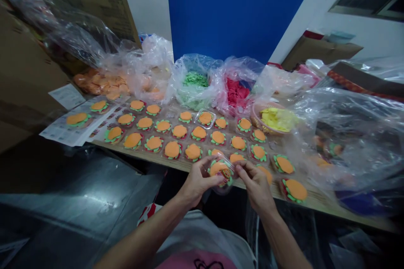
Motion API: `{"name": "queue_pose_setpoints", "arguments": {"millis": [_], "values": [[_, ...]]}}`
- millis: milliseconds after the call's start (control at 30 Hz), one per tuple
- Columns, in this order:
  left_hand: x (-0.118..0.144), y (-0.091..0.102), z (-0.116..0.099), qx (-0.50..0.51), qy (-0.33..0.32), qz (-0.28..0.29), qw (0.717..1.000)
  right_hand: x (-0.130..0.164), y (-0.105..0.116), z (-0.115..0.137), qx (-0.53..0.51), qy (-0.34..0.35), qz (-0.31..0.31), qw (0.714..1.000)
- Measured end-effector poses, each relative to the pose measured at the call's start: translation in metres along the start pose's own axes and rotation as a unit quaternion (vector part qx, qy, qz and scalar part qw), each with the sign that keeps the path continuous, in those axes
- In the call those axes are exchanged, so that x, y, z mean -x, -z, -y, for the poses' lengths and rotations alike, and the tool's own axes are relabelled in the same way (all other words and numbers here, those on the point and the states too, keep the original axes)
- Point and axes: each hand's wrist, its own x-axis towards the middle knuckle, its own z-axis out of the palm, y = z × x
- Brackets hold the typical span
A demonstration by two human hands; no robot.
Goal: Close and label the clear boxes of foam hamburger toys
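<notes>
Close to my body, above the table's front edge, a clear plastic box (225, 160) holds a toy burger (217, 167) with an orange bun top and green leaf edges. A small printed burger label shows on it. My left hand (198, 180) grips the box from the left, thumb across its front. On the right side, the fingers of my right hand (255, 183) pinch the box's edge. Rows of similar toy burgers (172, 150) in clear trays lie on the table just beyond both hands.
Along the back stand plastic bags of orange pieces (102, 82), green pieces (196, 79) and red pieces (236, 92). A pink basket (257, 119) holds yellow pieces (274, 118). A large clear bag (350, 134) covers the right end. Printed sheets (67, 130) lie left, near cardboard boxes (25, 88).
</notes>
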Motion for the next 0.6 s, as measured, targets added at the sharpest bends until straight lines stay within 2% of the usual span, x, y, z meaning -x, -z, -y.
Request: {"name": "queue_pose_setpoints", "arguments": {"millis": [167,233,333,433,533,600], "values": [[0.001,0.003,0.002,-0.074,0.039,0.107,0.991,-0.011,0.006,0.022,0.088,0.014,0.131,0.987],[0.0,0.003,0.003,-0.089,0.043,0.128,0.987,-0.012,0.004,0.026,0.108,0.017,0.157,0.981],[-0.001,0.004,0.006,-0.102,0.028,0.087,0.991,-0.01,0.0,0.021,0.093,0.023,0.126,0.987],[-0.001,0.002,0.009,-0.094,0.029,0.027,0.995,-0.003,-0.006,0.007,0.022,0.001,0.046,0.999],[0.002,-0.002,0.012,-0.071,0.026,0.003,0.997,0.004,-0.011,-0.007,-0.062,-0.03,-0.033,0.997],[0.004,-0.002,0.014,-0.06,0.011,-0.001,0.998,0.005,-0.01,-0.012,-0.089,-0.04,-0.044,0.994]]}}
